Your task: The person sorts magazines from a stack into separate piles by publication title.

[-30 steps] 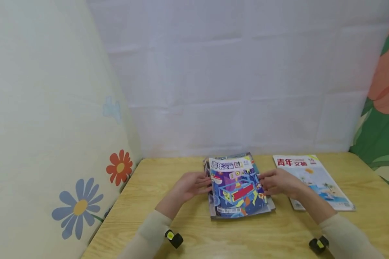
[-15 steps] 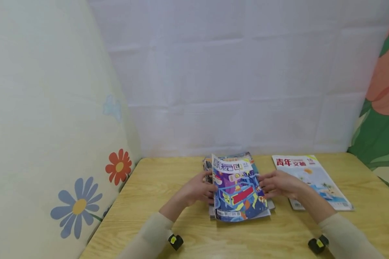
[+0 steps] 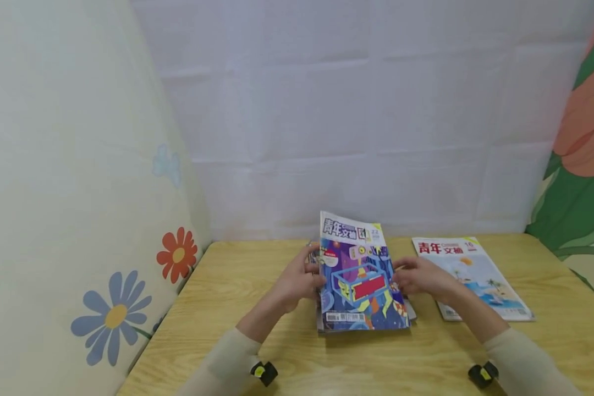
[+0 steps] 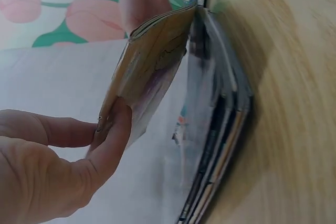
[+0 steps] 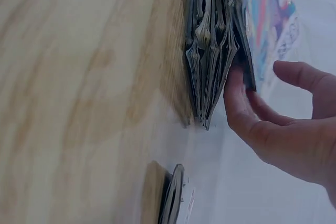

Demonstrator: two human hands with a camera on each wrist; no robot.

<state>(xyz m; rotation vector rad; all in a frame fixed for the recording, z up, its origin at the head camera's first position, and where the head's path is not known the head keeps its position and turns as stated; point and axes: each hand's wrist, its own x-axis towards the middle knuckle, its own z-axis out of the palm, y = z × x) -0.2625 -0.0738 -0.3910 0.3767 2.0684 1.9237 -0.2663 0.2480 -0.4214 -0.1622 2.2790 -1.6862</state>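
While its right edge lies low, close above the stack of magazines [image 5: 210,51], the purple magazine [image 3: 361,286] is tilted, its left edge raised well clear of the stack. Its cover, with a blue-framed box and a red panel, faces up toward the person, and its top end sticks out past the far end of the stack. Beneath it, the stack shows several magazines lying on one another, their page edges slightly fanned.

The left hand [image 3: 299,278], at the left of the stack, has a narrow pinch: thumb and fingers close on the raised edge of the purple magazine. The right hand [image 3: 421,278], at the right of the stack, is looser, its fingers reaching in between the stack and the magazine's right edge while the thumb stands apart on the cover side; how firmly these fingers bear on the magazine I cannot tell.

Both arms come in from the near side of the stack, one from each side, in light sleeves [image 3: 223,360], with a black wrist device [image 3: 264,374] near the left cuff and another near the right. The right forearm passes over part of the blue-and-white magazine [image 3: 492,289], which lies flat to the right of the stack. Under everything is the wood-grain table [image 3: 203,341]; beyond the stack hangs a creased white sheet [image 3: 287,110]
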